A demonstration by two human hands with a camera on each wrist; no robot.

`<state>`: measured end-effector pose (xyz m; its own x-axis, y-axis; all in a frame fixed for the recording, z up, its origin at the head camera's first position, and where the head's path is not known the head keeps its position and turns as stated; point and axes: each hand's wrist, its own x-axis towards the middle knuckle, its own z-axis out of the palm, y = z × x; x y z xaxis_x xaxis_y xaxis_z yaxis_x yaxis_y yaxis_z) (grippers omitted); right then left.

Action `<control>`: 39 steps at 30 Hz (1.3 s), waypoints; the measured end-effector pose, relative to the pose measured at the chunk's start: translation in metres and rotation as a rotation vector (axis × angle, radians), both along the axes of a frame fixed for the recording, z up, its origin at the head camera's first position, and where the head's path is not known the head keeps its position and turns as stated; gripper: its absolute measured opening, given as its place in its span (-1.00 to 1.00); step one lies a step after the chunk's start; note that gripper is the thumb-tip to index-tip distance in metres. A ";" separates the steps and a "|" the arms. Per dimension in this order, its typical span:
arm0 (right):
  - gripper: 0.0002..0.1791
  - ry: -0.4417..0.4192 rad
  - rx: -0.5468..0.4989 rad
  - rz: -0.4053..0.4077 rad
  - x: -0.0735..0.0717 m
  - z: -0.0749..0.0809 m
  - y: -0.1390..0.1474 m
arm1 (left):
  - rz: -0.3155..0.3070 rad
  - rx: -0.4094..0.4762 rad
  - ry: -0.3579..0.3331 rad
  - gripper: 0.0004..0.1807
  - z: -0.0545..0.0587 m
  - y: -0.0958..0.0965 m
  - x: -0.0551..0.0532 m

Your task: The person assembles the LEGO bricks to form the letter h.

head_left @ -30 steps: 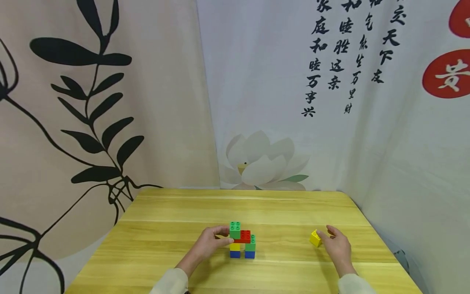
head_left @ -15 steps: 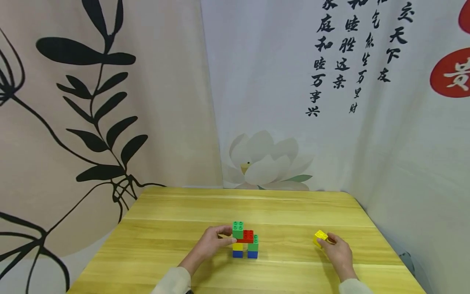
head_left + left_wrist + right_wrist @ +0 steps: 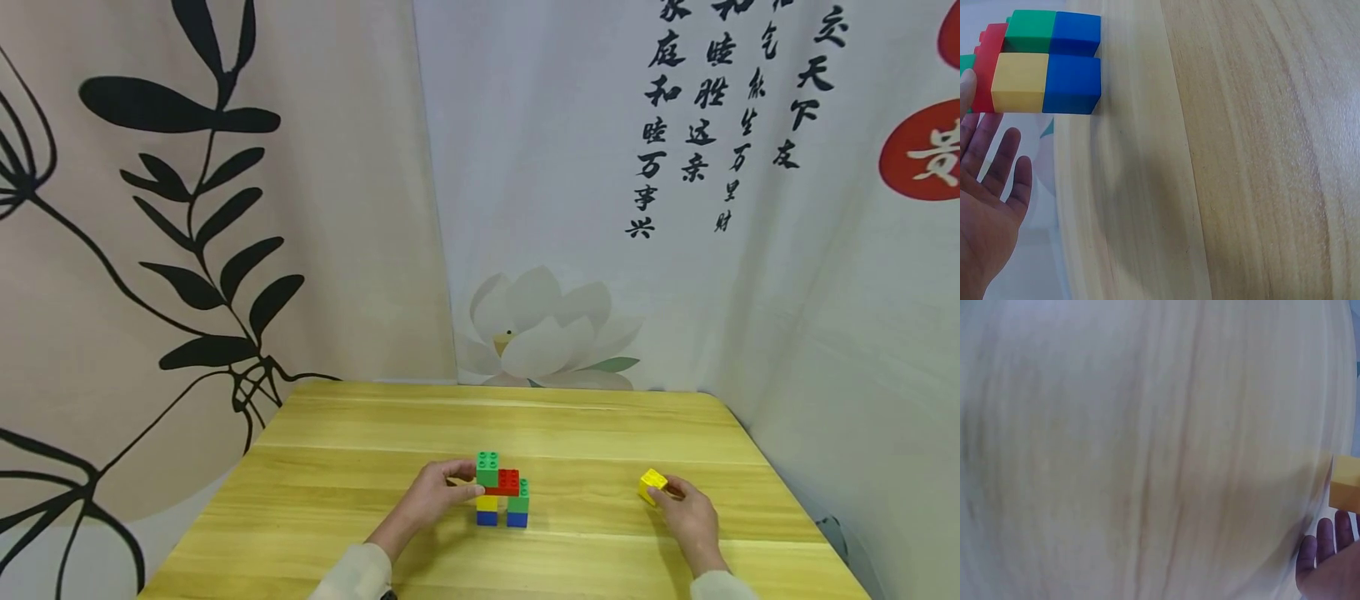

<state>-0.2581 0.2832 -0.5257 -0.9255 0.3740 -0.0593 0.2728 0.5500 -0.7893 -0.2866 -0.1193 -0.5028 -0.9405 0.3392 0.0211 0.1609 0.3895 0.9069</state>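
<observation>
In the head view, a small structure of toy building bricks stands upright on the table. It has two blue bricks (image 3: 517, 519) at the bottom, with a yellow brick (image 3: 487, 503) and a green brick (image 3: 518, 503) above them. A red brick (image 3: 508, 482) bridges these, and another green brick (image 3: 487, 469) sits on top at the left. My left hand (image 3: 437, 495) pinches the structure from its left side near the red and upper green bricks. Off to the right, my right hand (image 3: 688, 512) holds a loose yellow brick (image 3: 652, 486), tilted, between thumb and fingers.
Both hands work over a wooden table (image 3: 360, 433) with rounded far corners. Behind it hangs a curtain (image 3: 360, 208) printed with dark leaves, a pale lotus and writing. A shadow falls on the wood beside the structure.
The right hand has taken a firmer grip on the loose yellow brick and turned it slightly. The left hand and the structure hold still, while the head view has shifted a little.
</observation>
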 end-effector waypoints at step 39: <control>-0.44 0.202 -0.174 0.253 -0.028 0.059 -0.103 | 0.004 -0.003 -0.007 -0.55 0.001 0.000 0.001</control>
<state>-0.2860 0.1807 -0.4671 -0.9869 0.1324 0.0918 -0.0257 0.4331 -0.9010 -0.2857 -0.1191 -0.5016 -0.9419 0.3357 0.0132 0.1526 0.3925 0.9070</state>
